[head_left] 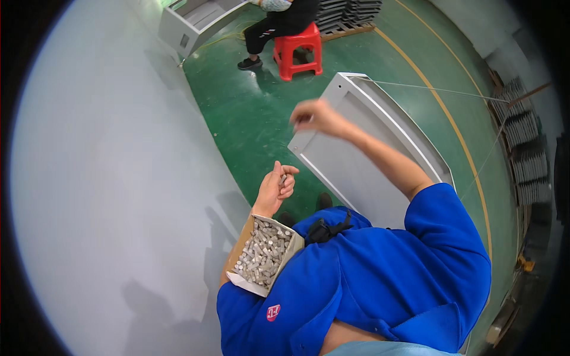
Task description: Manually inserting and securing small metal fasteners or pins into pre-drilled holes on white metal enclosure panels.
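Supply and handling of small parts, clock directions taken from the centre of the view. At six to seven o'clock, an open-topped brown-and-white cardboard box (249, 285) rests in the crook of the left arm against a royal-blue cloth garment (380, 267); it is heaped with short, dull-grey, metallic-looking cylinders (262, 252). Near centre, the left hand (271, 193) has thumb and curled fingers closed around one such cylinder. At one o'clock, the right hand (319, 117) is bent over the end of a long, smooth, light-grey, shallow tray-shaped panel (356, 169), its raised rim pierced by a small round hole. Motion blur hides whether its fingers are clamped on anything. Good practice, as judged here: keep the box level, since loose cylinders would roll; present pieces singly, end outward; slow the hand near the smooth, probably scratch-prone finish.
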The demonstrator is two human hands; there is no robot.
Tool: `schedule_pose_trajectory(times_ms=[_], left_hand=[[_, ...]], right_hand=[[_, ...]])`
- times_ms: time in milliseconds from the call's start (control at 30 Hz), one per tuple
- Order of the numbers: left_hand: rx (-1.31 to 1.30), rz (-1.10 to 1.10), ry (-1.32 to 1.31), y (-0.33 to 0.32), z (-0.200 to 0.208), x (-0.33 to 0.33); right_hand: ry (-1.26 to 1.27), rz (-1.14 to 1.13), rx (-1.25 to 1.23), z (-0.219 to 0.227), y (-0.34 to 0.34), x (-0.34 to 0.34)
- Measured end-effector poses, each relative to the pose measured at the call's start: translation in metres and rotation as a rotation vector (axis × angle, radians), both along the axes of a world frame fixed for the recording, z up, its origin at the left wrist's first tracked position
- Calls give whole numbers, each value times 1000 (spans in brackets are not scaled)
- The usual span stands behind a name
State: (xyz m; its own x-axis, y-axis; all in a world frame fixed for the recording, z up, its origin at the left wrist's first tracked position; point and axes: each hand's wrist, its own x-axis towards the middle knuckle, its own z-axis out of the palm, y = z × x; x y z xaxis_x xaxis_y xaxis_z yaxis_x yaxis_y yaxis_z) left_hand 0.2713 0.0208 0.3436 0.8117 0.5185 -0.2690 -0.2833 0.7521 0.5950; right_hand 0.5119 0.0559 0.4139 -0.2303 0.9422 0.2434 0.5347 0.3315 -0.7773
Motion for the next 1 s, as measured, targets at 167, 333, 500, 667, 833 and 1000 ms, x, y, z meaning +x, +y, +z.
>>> schedule_pose_trajectory(times_ms=[167,333,500,667,833,1000], left_hand=[[25,-114,72,-2,-5,12],[31,-152,90,-9,-22,17],[22,-183,87,-13,-38,15],[-9,-245,21,-15,-66,14],[-64,-257,15,-22,-81,18],[-41,-308,-22,-22,-77,21]], right_hand=[[-436,-341,249,51,-23,76],[-669,-325,378,18,-37,78],[-836,-331,471,11,-36,73],[-921,-277,354,6,-42,64],[-831,-424,187,5,-40,67],[-843,-526,-265,18,-31,77]])
